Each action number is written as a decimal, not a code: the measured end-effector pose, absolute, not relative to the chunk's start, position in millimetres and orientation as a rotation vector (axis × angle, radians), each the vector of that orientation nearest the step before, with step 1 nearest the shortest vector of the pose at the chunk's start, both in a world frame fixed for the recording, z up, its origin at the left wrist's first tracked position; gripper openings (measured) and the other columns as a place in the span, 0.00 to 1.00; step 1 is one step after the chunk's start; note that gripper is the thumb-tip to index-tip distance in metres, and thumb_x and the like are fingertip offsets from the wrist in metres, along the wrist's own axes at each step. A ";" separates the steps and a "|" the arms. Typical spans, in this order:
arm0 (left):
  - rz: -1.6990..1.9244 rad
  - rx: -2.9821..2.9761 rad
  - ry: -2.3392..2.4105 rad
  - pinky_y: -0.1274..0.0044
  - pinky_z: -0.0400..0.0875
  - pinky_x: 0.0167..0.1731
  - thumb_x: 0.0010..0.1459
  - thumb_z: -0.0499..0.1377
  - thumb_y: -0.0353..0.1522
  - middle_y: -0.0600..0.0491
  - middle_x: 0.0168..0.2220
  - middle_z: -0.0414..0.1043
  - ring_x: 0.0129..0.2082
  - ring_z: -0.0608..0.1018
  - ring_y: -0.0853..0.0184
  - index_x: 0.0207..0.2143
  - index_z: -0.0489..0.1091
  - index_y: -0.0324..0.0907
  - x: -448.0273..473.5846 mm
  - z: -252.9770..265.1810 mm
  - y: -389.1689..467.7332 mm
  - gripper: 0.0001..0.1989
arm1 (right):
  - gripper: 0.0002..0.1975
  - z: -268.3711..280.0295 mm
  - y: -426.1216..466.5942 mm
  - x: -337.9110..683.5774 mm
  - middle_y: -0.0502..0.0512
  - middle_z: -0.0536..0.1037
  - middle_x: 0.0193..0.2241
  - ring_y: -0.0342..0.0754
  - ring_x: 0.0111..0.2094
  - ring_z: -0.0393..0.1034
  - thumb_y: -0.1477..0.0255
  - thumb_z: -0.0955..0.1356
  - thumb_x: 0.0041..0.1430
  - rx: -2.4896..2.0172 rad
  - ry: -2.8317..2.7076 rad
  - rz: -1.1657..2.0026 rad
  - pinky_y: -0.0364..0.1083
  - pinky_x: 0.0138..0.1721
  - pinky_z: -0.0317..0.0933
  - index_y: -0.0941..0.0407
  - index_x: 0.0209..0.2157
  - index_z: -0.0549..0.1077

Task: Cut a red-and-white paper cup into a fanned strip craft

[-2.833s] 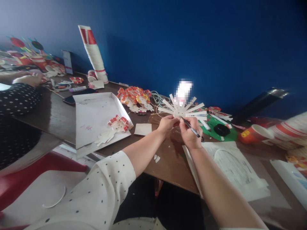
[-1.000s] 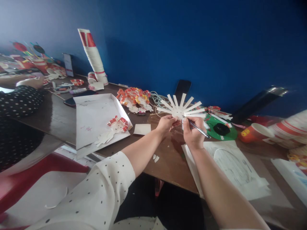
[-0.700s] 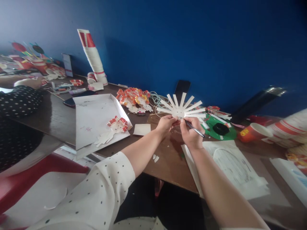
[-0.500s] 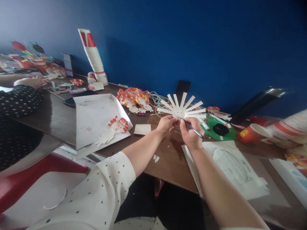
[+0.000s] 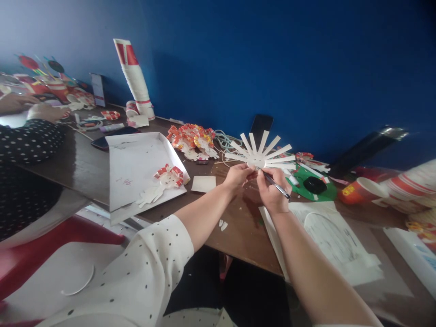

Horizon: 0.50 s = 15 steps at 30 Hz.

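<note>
A white paper cutout (image 5: 256,160) with a round centre and several strips fanning outward is pinched at its lower edge by my left hand (image 5: 239,176). Small dark marks like a face show on its centre. My right hand (image 5: 273,190) is closed around a dark pen (image 5: 279,187), its tip up against the lower part of the cutout; fingers partly hide the exact contact. Both hands are close together above the brown table (image 5: 238,236). Small white paper scraps (image 5: 223,225) lie on the table below them.
To the left, a white box lid (image 5: 132,168) holds a finished-looking paper doll (image 5: 166,178). Behind are a pile of red-and-white paper figures (image 5: 190,140) and a leaning cup stack (image 5: 136,84). Papers (image 5: 334,236) and a green sheet (image 5: 329,193) lie right. Another person's hands (image 5: 44,111) work far left.
The view has shifted very slightly. My hands keep the same hold on the cutout and the pen. The other person's hands at the far left have moved a little.
</note>
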<state>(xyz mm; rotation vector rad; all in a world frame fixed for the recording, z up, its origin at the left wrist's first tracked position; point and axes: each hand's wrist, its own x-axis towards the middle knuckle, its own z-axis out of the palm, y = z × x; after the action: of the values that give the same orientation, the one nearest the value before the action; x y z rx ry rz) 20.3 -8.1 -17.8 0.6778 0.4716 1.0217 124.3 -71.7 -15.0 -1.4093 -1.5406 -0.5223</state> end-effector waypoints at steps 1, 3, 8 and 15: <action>1.020 0.681 0.470 0.72 0.69 0.47 0.49 0.66 0.26 0.51 0.24 0.74 0.30 0.78 0.70 0.27 0.73 0.34 20.5 -18.1 -7.9 0.04 | 0.09 -15.0 -71.7 124.3 0.57 0.79 0.32 0.48 0.33 0.75 0.64 0.65 0.62 -1.410 -1.542 -0.525 0.45 0.35 0.68 0.55 0.35 0.72; 1.015 0.687 0.476 0.72 0.69 0.47 0.49 0.66 0.26 0.52 0.24 0.74 0.31 0.78 0.70 0.28 0.73 0.34 20.7 -18.7 -7.5 0.04 | 0.09 -15.0 -71.7 124.3 0.56 0.78 0.32 0.48 0.33 0.75 0.64 0.65 0.62 -1.410 -1.541 -0.530 0.45 0.35 0.68 0.55 0.35 0.72; 1.020 0.694 0.489 0.73 0.69 0.46 0.49 0.67 0.27 0.52 0.23 0.73 0.29 0.77 0.71 0.27 0.73 0.34 21.1 -19.3 -7.1 0.05 | 0.08 -15.7 -71.6 124.6 0.56 0.78 0.32 0.47 0.32 0.74 0.65 0.65 0.62 -1.411 -1.542 -0.525 0.44 0.35 0.67 0.55 0.35 0.72; 1.025 0.702 0.491 0.75 0.70 0.45 0.51 0.65 0.26 0.53 0.23 0.73 0.25 0.75 0.73 0.26 0.73 0.34 21.0 -18.9 -7.0 0.04 | 0.08 -15.7 -71.1 124.7 0.56 0.78 0.31 0.47 0.32 0.74 0.65 0.65 0.62 -1.398 -1.551 -0.556 0.44 0.34 0.67 0.55 0.35 0.72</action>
<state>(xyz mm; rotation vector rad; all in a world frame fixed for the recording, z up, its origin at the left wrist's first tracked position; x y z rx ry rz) 21.0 -7.0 -18.9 0.7019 0.4907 1.0255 124.7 -71.1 -15.7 -1.3982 -1.5514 -0.5559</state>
